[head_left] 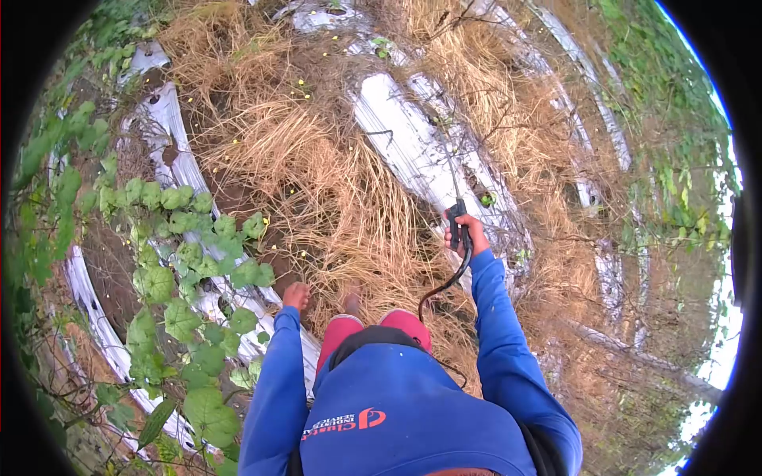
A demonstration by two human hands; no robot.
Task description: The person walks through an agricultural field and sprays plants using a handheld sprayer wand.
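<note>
One right hand (470, 232) clamped round black-handled thin wand (456, 213), right of centre | aimed across long white plastic strip (401, 131) | left hand (296, 296) fisted, nothing visible inside, lower centre | work seemingly underway, amount done untellable

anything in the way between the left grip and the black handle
Nothing visible blocks the space from the left grip across to the black handle; only dry straw lies below. The right grip, though, is wrapped around the handle, covering part of it.
</note>
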